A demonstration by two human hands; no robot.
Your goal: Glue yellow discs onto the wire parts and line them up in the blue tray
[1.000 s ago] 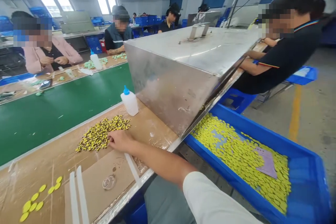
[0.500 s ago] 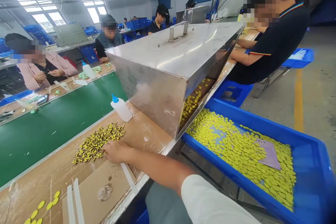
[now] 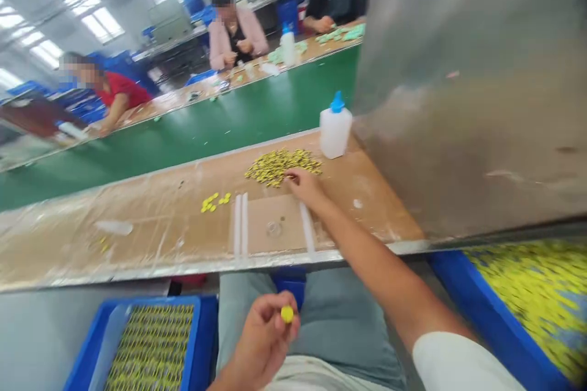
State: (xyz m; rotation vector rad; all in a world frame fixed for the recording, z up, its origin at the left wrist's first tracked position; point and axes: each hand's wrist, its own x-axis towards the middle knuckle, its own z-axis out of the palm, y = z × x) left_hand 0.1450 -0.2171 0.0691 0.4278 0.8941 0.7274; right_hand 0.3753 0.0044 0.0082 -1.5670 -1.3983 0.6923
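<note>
Low in the head view, over my lap, my left hand pinches a round yellow disc between thumb and fingertips. My right hand reaches across the worktable to the near edge of a pile of small yellow-and-black pieces. Its thumb and forefinger are drawn together there; anything between them is too small to make out. Close in front of that hand lies a cardboard sheet with white strips and a small clear round dish. Several loose yellow discs lie to the left of the pile.
A white bottle with a blue cap stands beside a large metal hood. Blue bins with yellow discs flank my legs, one at left, one at right. Beyond the green belt, several people sit working.
My view has swung left and down. My left hand with the yellow disc has come into sight, as has the left bin. My right hand is still at the pile.
</note>
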